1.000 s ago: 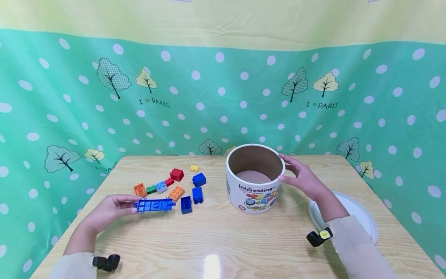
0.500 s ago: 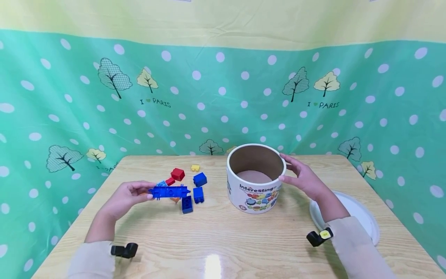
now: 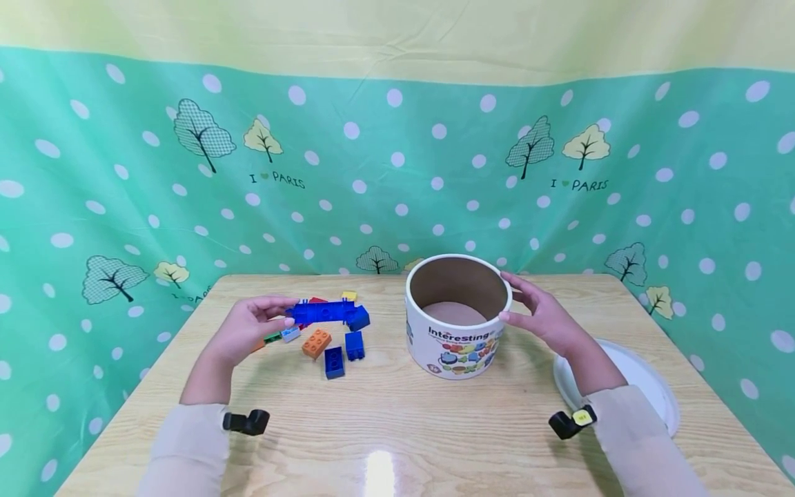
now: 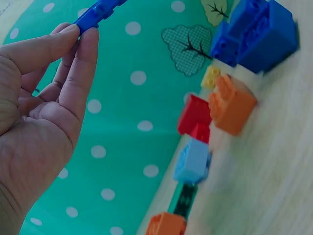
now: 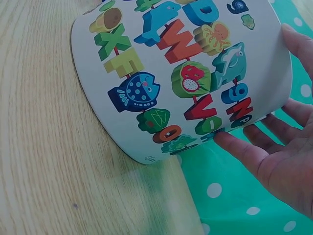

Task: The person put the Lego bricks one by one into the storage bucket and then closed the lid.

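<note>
The left hand (image 3: 239, 333), fingers pinching a long, flat blue plastic piece (image 3: 319, 312), has carried it toward the white cylindrical tub (image 3: 456, 338), narrowing the gap; the right hand's (image 3: 543, 317) spread fingers touch the tub's side.

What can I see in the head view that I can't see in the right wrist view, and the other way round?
Only the head view: the left hand pinching a long blue piece, the loose blocks, the white disc and the inside of the tub.

Only the right wrist view: printed letters such as X, W and V and a spotted blue fish on the tub's wall.

Both: the right hand touching the tub, the wooden table and the green dotted cloth.
</note>
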The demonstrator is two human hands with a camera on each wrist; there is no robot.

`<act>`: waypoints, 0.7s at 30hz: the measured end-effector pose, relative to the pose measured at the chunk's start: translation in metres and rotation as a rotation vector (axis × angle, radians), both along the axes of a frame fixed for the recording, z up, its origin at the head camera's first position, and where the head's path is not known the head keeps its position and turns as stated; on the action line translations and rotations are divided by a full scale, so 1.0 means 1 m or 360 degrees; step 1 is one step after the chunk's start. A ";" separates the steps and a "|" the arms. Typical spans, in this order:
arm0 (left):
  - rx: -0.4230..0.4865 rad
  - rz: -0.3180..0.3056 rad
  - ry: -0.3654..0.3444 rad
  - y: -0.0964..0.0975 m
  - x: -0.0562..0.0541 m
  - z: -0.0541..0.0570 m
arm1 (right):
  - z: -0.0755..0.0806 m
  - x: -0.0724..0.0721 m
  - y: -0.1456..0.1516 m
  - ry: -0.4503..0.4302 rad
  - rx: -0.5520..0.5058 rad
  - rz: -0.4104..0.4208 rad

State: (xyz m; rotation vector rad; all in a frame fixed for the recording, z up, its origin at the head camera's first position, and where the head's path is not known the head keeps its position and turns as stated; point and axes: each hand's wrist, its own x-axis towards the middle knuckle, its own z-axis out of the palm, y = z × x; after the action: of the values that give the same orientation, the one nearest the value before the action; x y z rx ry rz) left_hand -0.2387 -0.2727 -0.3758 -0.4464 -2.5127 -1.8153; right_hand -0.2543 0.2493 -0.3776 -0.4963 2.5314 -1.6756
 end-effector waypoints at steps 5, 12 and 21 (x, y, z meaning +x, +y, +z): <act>0.0020 -0.0004 0.0019 0.009 -0.005 0.008 | 0.000 0.000 -0.001 -0.0005 -0.0008 0.0001; 0.0007 -0.0031 0.0044 0.025 -0.014 0.023 | 0.001 0.001 -0.001 0.0000 -0.0027 0.0017; 0.0035 -0.0091 0.0057 0.046 -0.024 0.039 | 0.000 0.001 -0.001 -0.0011 -0.0005 -0.0003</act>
State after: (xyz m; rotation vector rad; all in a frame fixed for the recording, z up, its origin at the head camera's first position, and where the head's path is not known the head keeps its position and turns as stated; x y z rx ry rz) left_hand -0.2631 -0.2267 -0.3371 -0.5501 -2.4793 -1.8349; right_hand -0.2537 0.2486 -0.3781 -0.4874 2.5257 -1.6792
